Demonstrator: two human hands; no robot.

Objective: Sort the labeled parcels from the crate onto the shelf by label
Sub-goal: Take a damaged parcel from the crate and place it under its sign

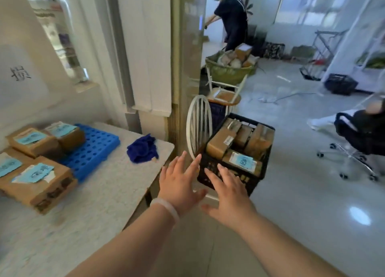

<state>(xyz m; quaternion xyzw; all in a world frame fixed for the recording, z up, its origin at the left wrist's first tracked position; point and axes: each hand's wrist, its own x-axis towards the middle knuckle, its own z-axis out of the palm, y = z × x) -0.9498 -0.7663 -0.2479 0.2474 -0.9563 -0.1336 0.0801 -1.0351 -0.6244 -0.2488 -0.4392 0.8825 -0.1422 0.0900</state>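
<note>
A black plastic crate [261,172] stands on a white chair to the right of the table and holds several brown cardboard parcels; one parcel [242,162] at its front shows a white and blue label. My left hand [179,185] and my right hand [229,195] are stretched out side by side with fingers spread, just in front of the crate's near wall, holding nothing. On the white table [100,193] at the left lie several brown parcels with blue labels [35,178], two of them on a blue perforated tray [91,149].
A crumpled blue cloth [143,149] lies near the table's far corner. Behind the crate stand a white chair back [198,126], a stool with a parcel and a green basket [229,70] of parcels. One person stands at the back; another sits at right on an office chair [358,143].
</note>
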